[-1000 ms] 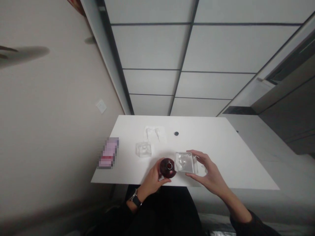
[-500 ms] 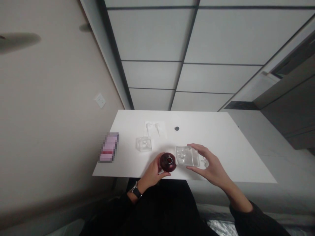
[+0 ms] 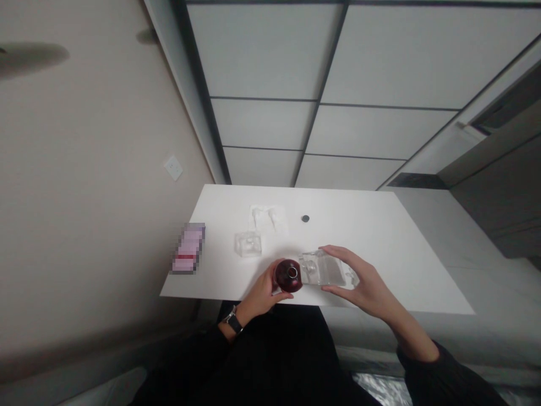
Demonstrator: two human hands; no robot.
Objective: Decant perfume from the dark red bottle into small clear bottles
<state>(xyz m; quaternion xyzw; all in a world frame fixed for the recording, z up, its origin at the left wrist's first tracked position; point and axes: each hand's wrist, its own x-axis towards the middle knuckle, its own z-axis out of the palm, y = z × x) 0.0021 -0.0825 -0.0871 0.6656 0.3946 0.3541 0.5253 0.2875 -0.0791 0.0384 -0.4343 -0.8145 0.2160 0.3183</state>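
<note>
My left hand [image 3: 262, 288] is wrapped round a dark red, rounded bottle [image 3: 284, 280] at the table's front edge. The bottle's open neck faces up and has a pale ring at its mouth. A clear, square-sided bottle [image 3: 332, 270] is gripped between the thumb and fingers of my right hand [image 3: 367, 285]. It lies tilted on its side, its left end close against the red bottle; I cannot tell whether they touch. Whether liquid is inside it is too blurred to tell. Behind the right fingers, a small clear piece [image 3: 350, 276] is partly hidden.
On the white table [image 3: 372, 225] stands a second clear, square container [image 3: 249, 245]. Two white, nozzle-like pieces [image 3: 273, 216] lie on a pale sheet farther back. A small dark disc [image 3: 305, 218] is right of them. A blurred pink item [image 3: 189, 248] sits at the left edge.
The clear bottle in my right hand has tipped a little more, its left end now nearer the red bottle. My left hand keeps its hold. The whole view has shifted slightly.
</note>
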